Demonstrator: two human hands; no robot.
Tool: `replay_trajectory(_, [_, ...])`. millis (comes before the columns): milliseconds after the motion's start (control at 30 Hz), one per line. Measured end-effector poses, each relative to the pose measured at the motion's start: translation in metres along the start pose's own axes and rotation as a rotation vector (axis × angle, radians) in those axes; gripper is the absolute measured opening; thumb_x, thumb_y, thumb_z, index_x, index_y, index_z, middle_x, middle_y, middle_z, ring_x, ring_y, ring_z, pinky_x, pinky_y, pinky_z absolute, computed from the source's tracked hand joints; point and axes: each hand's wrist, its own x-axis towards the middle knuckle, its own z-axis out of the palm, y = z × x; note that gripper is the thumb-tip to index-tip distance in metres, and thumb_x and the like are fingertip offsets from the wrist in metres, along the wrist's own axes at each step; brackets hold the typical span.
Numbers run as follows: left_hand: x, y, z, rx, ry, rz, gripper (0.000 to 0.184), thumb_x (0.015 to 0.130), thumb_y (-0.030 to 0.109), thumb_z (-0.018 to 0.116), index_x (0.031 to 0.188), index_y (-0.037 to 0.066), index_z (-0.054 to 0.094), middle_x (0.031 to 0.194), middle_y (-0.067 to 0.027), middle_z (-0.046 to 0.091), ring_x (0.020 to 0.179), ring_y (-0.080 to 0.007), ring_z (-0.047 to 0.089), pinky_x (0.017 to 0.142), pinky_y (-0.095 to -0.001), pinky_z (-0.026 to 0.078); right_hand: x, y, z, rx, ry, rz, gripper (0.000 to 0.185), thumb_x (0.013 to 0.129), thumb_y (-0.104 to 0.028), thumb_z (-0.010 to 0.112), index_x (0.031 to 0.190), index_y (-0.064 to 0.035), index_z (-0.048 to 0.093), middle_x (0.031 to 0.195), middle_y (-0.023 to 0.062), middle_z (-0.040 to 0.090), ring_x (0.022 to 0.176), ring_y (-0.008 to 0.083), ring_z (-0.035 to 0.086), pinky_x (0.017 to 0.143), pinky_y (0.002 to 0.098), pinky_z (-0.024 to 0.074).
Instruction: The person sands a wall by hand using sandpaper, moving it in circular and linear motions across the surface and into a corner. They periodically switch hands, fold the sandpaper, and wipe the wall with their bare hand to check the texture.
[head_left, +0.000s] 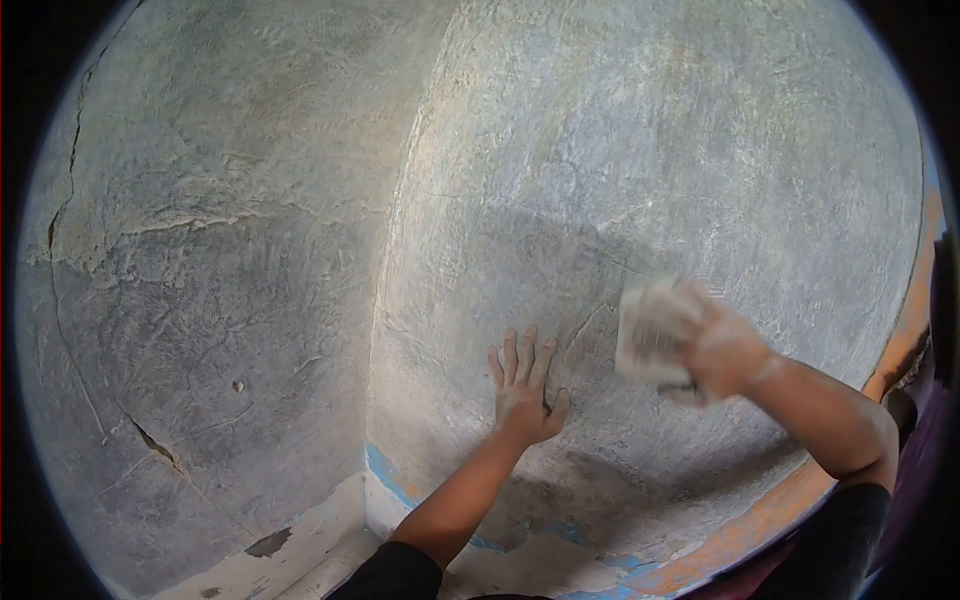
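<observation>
My left hand (pixel 525 393) lies against the grey plaster wall (pixel 560 170) with its fingers spread, holding nothing. Up and to the right of it, my right hand (pixel 728 348) grips a pale, flat rectangular pad (pixel 655 332) held at the wall. Motion blurs both the pad and the fingers, so its exact kind is not clear. Light dust coats my right hand and forearm. Around both hands the plaster is rough, with fine cracks and trowel-like marks.
A second wall (pixel 230 330) meets this one at a corner on the left. It has a long dark crack (pixel 155 443) and a chipped patch (pixel 269 543). Blue and orange paint (pixel 720 550) shows along the lower right edge. Dark purple cloth (pixel 915 440) appears at far right.
</observation>
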Motion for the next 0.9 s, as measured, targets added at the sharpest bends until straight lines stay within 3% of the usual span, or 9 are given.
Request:
replay_trajectory(133, [0.001,0.002,0.002,0.002,-0.006,-0.025,0.079,0.073,0.025,0.059,0.143,-0.001,0.031,0.151,-0.0314,0.021,0.140,-0.0546,0.008,0.108,-0.0677,0.000,-0.018,0.031,-0.030,-0.276,0.414,0.414,0.073,0.081,-0.043,0.058,0.147,-0.0197,0.036,0.151,0.0109,0.033,0.145,0.0299,0.021,0.119,0.0485,0.0095])
replay_trajectory(300, [0.002,0.015,0.007,-0.003,0.038,-0.041,0.080,0.074,0.026,0.058,0.143,-0.002,0.029,0.150,-0.0345,0.018,0.140,-0.0547,0.006,0.109,-0.0670,-0.002,-0.031,0.002,0.002,-0.032,0.245,0.349,0.072,0.080,-0.044,0.060,0.145,-0.0207,0.040,0.152,0.0107,0.032,0.143,0.0317,0.023,0.119,0.0509,0.0089])
replay_trajectory(367, [0.004,0.020,0.011,-0.018,0.072,-0.045,0.081,0.075,0.027,0.059,0.144,-0.002,0.028,0.150,-0.0352,0.017,0.140,-0.0546,0.006,0.109,-0.0668,-0.002,-0.037,0.004,0.004,-0.002,0.147,0.085,0.074,0.079,-0.046,0.062,0.145,-0.0208,0.039,0.152,0.0118,0.031,0.143,0.0334,0.022,0.119,0.0528,0.0085])
replay_trajectory(500, [0.000,0.033,0.018,-0.025,0.079,-0.032,0.087,0.076,0.031,0.059,0.147,-0.001,0.022,0.151,-0.0354,0.015,0.141,-0.0542,0.005,0.108,-0.0671,-0.004,-0.050,0.027,-0.021,-0.438,0.489,0.618,0.069,0.077,-0.050,0.063,0.139,-0.0207,0.048,0.149,0.0095,0.038,0.142,0.0317,0.026,0.117,0.0532,0.0158])
replay_trajectory(633, [-0.004,0.045,0.021,-0.016,0.030,-0.055,0.088,0.076,0.033,0.060,0.149,0.001,0.021,0.151,-0.0347,0.015,0.141,-0.0541,0.007,0.108,-0.0677,-0.004,-0.061,-0.002,0.026,-0.066,0.175,0.000,0.066,0.080,-0.045,0.061,0.140,-0.0190,0.047,0.147,0.0131,0.040,0.143,0.0356,0.024,0.116,0.0572,0.0158])
replay_trajectory(700, [-0.007,0.048,0.027,-0.005,0.013,-0.023,0.088,0.076,0.033,0.060,0.149,0.001,0.021,0.151,-0.0345,0.016,0.140,-0.0542,0.007,0.107,-0.0684,-0.004,-0.064,0.016,0.001,-0.088,0.323,0.211,0.062,0.081,-0.043,0.060,0.137,-0.0188,0.050,0.145,0.0132,0.042,0.142,0.0356,0.026,0.116,0.0564,0.0157])
replay_trajectory(767, [-0.014,0.057,0.033,-0.007,-0.001,-0.013,0.088,0.076,0.032,0.061,0.149,0.002,0.021,0.151,-0.0343,0.016,0.140,-0.0543,0.008,0.107,-0.0690,-0.004,-0.071,0.024,-0.018,-0.420,0.510,0.751,0.059,0.081,-0.052,0.057,0.134,-0.0254,0.053,0.151,0.0065,0.037,0.142,0.0319,0.027,0.117,0.0536,0.0160])
replay_trajectory(833, [-0.016,0.061,0.034,-0.014,-0.008,0.036,0.088,0.075,0.031,0.062,0.149,0.003,0.022,0.151,-0.0341,0.017,0.140,-0.0548,0.009,0.106,-0.0707,-0.003,-0.074,0.008,0.006,-0.384,0.500,0.602,0.060,0.080,-0.050,0.059,0.133,-0.0238,0.055,0.149,0.0059,0.040,0.142,0.0315,0.029,0.118,0.0517,0.0152])
replay_trajectory(900, [-0.017,0.066,0.036,-0.007,-0.017,0.041,0.088,0.075,0.031,0.063,0.149,0.004,0.023,0.151,-0.0341,0.017,0.140,-0.0551,0.009,0.105,-0.0711,-0.003,-0.082,-0.010,0.022,0.044,0.063,-0.091,0.054,0.080,-0.038,0.060,0.131,-0.0195,0.056,0.146,0.0079,0.043,0.143,0.0307,0.026,0.118,0.0529,0.0143])
